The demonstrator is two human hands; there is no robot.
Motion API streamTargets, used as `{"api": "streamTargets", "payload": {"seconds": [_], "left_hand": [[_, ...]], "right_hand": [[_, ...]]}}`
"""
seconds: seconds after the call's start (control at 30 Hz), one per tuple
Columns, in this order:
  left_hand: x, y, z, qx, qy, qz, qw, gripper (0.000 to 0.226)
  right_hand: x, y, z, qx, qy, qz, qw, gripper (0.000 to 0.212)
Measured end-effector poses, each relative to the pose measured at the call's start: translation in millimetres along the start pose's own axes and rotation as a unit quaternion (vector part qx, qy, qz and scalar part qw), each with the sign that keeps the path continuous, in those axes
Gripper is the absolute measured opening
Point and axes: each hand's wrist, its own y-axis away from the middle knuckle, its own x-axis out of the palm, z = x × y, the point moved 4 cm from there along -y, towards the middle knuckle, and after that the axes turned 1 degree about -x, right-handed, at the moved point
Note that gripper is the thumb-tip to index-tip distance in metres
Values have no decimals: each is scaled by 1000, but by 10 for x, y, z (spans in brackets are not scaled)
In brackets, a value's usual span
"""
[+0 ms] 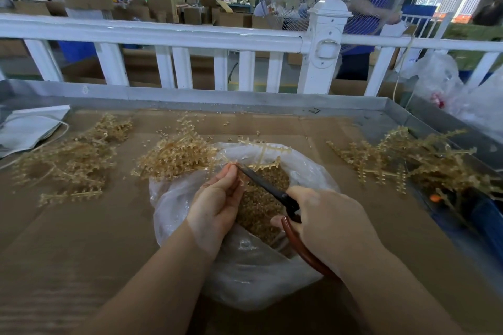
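Observation:
My left hand [217, 196] pinches an amber plastic sprue [262, 153], a branched runner with small parts along its arms, above an open clear plastic bag [245, 266]. My right hand [326, 215] grips dark scissors [268, 187] by their brown-red handles. The blade tips touch the sprue right beside my left fingertips. Inside the bag lies a heap of small amber cut-off pieces [261, 207].
Piles of amber sprues lie on the cardboard-covered table at the left [70, 158], centre [177, 158] and right [413, 160]. A white bag [27, 128] sits at far left. A white railing [190, 38] runs behind; a person in blue stands beyond it.

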Motion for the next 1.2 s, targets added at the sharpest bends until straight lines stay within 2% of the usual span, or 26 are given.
{"api": "streamTargets", "payload": {"seconds": [0.13, 0.37, 0.63, 0.83, 0.93, 1.2], "left_hand": [[1, 19, -10, 7, -7, -1, 1000, 16], [17, 31, -5, 14, 8, 12, 1000, 16], [-2, 37, 15, 29, -28, 3, 999, 13], [2, 66, 37, 40, -57, 14, 997, 12], [17, 104, 87, 42, -95, 32, 994, 11], [-3, 88, 31, 37, -39, 11, 999, 14]], "right_hand": [[-7, 0, -40, -3, 5, 11, 1000, 36], [10, 26, -24, 3, -11, 8, 1000, 46], [120, 41, -33, 43, -114, 45, 992, 43], [204, 56, -55, 76, -197, 85, 974, 32], [164, 34, -54, 87, -223, 72, 968, 31], [129, 93, -16, 80, -181, 38, 979, 31]]}}
